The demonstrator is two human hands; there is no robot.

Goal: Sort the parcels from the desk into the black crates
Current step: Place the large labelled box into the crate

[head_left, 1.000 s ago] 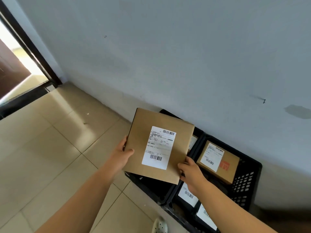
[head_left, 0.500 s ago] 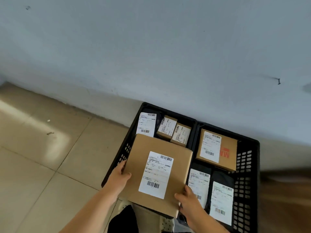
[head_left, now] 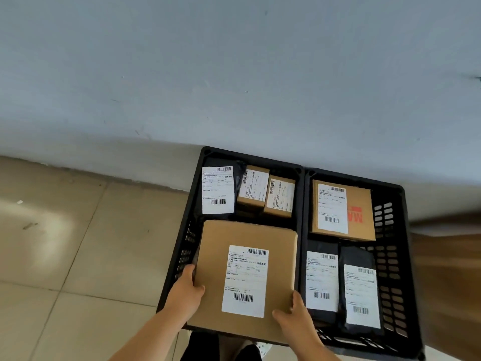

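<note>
Both hands, left hand and right hand, grip the big cardboard box by its near corners, over the left crate's near half. Three parcels already sit along its far edge, three more in the right crate. Desk's out of view, so what's left is anyone's guess.

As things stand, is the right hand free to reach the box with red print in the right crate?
Probably not: the right hand grips the large box; nothing covers the red-printed box.

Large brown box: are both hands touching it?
Touching. Head view shows the left hand gripping the large brown box at its left edge, the right hand its near right corner.
</note>
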